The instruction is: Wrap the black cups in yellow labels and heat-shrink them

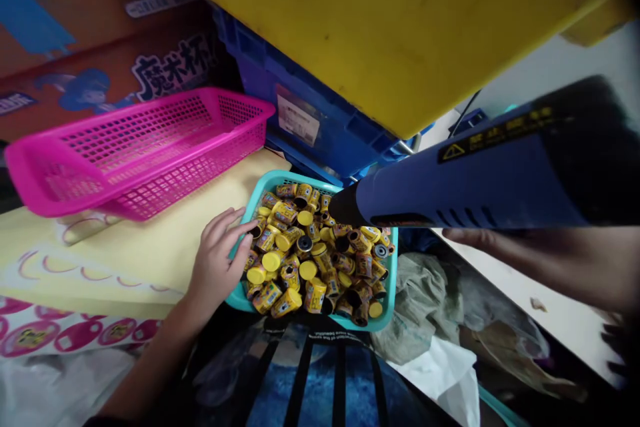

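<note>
A turquoise basket (393, 280) in front of me is full of small printed jars (315, 295) with yellow lids (307, 270); some jars show dark open ends. My left hand (220, 257) lies over the basket's left rim, fingers spread, with its fingertips at the jars nearest that side. At the right, my right hand (500, 257) grips a blue and black blower that looks like a heat gun (460, 177). Its black nozzle points down-left at the jars, close above them. The tool's body hides most of the right hand's grip.
A pink mesh basket (150, 160) stands at the left on a pale yellow sheet (165, 247). Behind are printed cartons (100, 73) and a blue crate (300, 107) beneath a large yellow block (400, 20). Crumpled cloth and plastic bags (425, 307) lie at the right.
</note>
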Demonstrator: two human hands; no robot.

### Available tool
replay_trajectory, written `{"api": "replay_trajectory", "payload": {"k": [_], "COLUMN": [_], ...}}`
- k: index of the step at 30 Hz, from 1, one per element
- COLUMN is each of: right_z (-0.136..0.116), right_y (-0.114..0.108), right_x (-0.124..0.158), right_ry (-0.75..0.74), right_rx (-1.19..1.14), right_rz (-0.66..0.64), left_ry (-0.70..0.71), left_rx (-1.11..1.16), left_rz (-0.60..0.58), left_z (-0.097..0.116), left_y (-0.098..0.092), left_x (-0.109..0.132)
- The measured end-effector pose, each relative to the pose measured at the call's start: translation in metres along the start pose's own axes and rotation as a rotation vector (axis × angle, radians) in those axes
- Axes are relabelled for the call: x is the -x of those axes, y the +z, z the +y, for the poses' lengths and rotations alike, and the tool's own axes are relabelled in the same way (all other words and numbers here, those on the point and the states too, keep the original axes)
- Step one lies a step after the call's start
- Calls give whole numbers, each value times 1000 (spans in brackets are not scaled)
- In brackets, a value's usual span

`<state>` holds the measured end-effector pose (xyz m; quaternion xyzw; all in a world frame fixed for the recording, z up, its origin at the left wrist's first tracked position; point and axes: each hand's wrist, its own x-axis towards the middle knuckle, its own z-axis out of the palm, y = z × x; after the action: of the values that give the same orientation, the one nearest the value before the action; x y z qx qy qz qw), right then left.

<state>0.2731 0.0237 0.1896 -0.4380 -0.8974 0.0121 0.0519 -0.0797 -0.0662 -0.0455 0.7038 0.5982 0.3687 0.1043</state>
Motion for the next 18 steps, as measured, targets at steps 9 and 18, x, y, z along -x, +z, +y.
{"api": "replay_trajectory", "payload": {"k": [9,18], "right_z": [-36,-43], "right_y": [-11,-14], "right_x": [-56,-66], "right_ry": [-283,-313], "right_rx": [-10,54], "right_rz": [-193,-196], "left_ry": [-107,-134], "left_rx": [53,92], "left_rz": [45,61], "left_z": [-22,-30], "left_y": [-6,-5], "left_x": [18,22]}}
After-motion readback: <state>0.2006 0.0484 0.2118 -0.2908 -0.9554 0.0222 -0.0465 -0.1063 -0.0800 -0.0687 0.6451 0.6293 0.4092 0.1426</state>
